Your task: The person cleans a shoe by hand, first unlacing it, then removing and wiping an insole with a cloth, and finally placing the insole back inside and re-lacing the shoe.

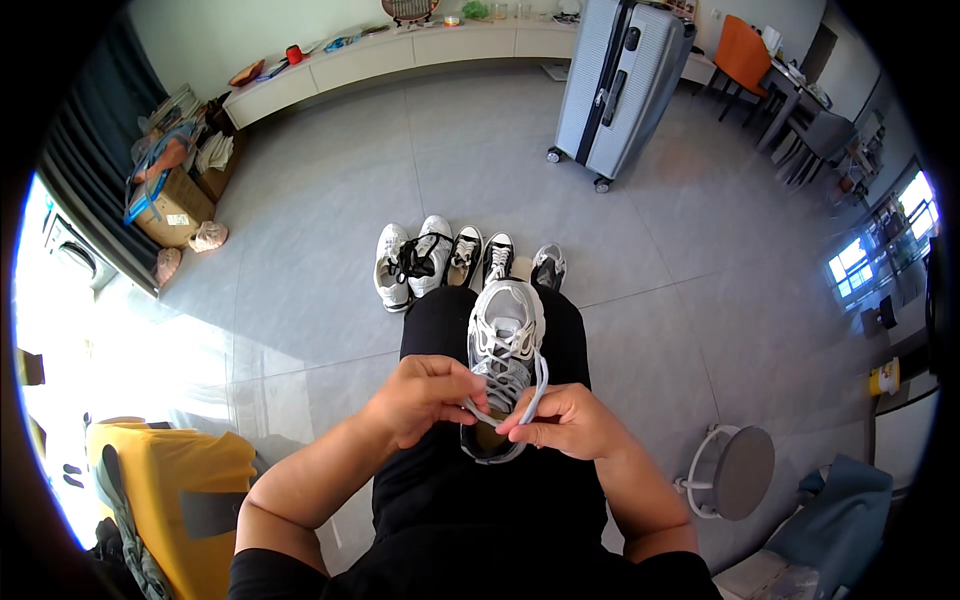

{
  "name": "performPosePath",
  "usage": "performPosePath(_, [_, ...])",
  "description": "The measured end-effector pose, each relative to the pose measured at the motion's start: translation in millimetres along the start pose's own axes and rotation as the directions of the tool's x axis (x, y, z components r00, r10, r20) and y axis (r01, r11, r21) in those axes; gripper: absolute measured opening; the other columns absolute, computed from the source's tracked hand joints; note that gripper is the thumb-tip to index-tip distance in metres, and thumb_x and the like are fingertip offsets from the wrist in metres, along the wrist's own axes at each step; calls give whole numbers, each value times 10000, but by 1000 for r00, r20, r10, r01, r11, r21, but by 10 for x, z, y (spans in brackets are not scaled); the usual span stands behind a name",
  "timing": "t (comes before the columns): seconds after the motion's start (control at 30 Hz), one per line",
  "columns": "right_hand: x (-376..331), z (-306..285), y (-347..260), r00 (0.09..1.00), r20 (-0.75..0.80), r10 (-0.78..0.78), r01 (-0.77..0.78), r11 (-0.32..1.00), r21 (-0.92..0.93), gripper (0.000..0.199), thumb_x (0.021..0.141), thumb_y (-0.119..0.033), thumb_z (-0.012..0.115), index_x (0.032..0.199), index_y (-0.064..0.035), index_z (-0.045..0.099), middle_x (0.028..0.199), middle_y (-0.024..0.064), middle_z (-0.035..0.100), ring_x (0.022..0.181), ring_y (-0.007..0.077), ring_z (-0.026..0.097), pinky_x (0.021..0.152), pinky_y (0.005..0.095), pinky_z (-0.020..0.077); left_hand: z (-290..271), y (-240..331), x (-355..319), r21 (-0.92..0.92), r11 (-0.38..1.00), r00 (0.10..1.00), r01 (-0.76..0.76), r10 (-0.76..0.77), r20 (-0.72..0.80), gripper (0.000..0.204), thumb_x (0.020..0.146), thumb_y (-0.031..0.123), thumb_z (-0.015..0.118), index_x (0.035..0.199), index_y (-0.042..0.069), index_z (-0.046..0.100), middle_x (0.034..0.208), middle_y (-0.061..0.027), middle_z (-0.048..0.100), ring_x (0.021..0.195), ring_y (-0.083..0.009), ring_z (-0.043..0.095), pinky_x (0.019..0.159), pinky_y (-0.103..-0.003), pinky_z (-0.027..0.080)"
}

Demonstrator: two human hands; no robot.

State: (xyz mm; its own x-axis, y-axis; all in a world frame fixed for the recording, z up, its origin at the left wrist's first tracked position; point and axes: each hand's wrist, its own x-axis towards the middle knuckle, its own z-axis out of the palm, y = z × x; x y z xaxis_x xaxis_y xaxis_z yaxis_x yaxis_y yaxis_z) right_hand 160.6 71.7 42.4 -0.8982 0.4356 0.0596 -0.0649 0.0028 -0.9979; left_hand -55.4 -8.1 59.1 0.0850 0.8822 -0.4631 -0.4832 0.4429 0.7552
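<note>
- Grey tile floor [330,200] all around me, sun glaring in hard from my left, and a row of shoes [440,262] lined up just past my knees.
- On my lap sits the sneaker [507,345], white and grey, toe pointing away from me, heel end toward my belly.
- Left hand [425,398] is curled closed, pinching one end of the lace [540,385] at the top eyelets.
- Right hand [565,420] is closed too, thumb and fingers nipping the other lace end, which loops up along the sneaker's right side.
- Risk one, as I judge it: the sneaker only rests on my thighs, nothing pins it. An uneven tug and it could tip or slide off toward the floor.
- Risk two: both grips are fingertip pinches. If one end slips, the lace could slacken through the upper eyelets.
- Risk three: the loop on the right hangs loose and could snag on my fingers and knot in the wrong place.
- Glare from the left washes out that side, so I can't make out fine lace detail under my left fingers.
- Suitcase [620,85] stands well away by the cabinet [400,55], a round stool [742,472] near my right elbow; neither is touching me.
</note>
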Motion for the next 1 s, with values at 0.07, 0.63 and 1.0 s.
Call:
performPosePath(0.07, [-53,-46,17,993,0,115,-114,993,-22,132,847,-93,698,938,-1,722,797,38,643,645,95,574,574,212,444,6,-70,10,309,948,994,-81,98,-38,257,831,65,678,1025,-18,530,760,-77,639,627,-181,630,576,-285,520])
performPosePath(0.63, [20,-215,146,920,-357,163,-184,983,-27,145,869,-84,659,964,18,703,718,21,626,590,77,540,549,215,446,-15,-177,167,511,-540,236,-669,497,835,259,700,30,611,958,27,582,919,-85,617,836,-259,579,744,-378,485])
performPosePath(1.0, [258,-129,275,903,-429,-11,-145,934,-328,140,855,-89,672,949,7,711,767,36,663,658,62,575,593,221,462,-123,-249,293,528,-578,247,-622,496,833,337,708,106,626,1040,61,663,907,-38,558,849,-203,564,787,-351,458])
